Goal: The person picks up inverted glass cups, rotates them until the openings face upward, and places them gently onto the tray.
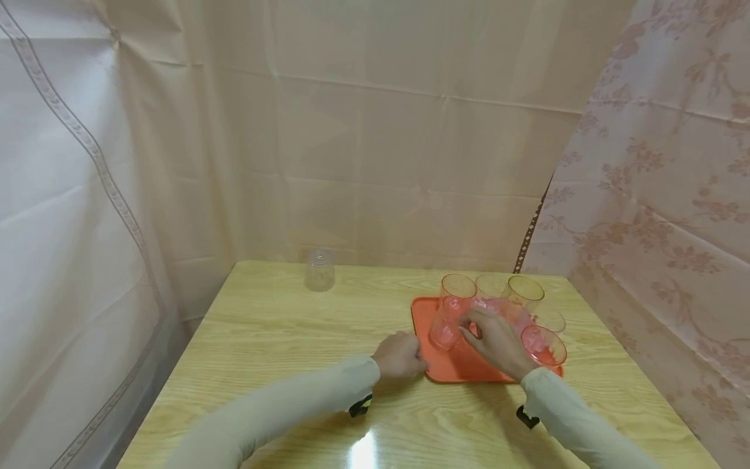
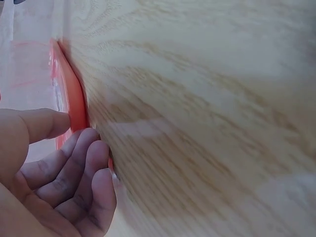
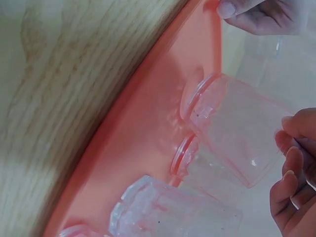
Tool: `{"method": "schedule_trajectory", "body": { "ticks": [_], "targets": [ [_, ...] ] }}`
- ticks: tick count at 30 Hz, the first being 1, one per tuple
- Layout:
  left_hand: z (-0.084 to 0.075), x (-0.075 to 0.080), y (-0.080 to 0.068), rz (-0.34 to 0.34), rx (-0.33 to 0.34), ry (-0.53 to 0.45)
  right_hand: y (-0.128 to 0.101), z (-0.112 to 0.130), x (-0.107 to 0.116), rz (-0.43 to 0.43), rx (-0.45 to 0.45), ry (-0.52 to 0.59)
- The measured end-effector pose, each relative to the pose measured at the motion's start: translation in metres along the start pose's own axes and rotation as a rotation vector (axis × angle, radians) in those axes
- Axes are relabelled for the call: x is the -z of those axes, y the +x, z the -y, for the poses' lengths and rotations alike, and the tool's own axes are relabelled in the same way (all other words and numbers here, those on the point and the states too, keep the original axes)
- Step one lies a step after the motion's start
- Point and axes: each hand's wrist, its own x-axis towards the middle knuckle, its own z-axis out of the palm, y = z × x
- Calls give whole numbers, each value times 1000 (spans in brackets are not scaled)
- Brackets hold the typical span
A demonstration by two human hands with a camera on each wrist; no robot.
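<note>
Five clear cups stand on or just beside an orange tray [image 1: 454,368] at the right of the wooden table [image 1: 281,345]. The right hand [image 1: 498,342] reaches over the tray, fingers curled about the side of the nearest-left tumbler [image 1: 448,312], which leans tilted off upright (base on the tray, per the right wrist view). The left hand [image 1: 400,356] rests at the tray's left edge, thumb and fingertips [image 2: 94,148] touching its rim, loosely bent. A sixth cup [image 1: 319,269] sits inverted, well apart, near the far edge.
</note>
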Motion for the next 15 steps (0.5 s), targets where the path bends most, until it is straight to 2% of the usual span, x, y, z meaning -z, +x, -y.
{"method": "schedule_trajectory", "body": {
  "ticks": [7,15],
  "targets": [
    [2,-1,2,-21,-3,15,8,4,-1,-7,39,-100],
    [1,-3,3,-8,-16,50,21,6,-11,-6,152,-118]
  ]
}}
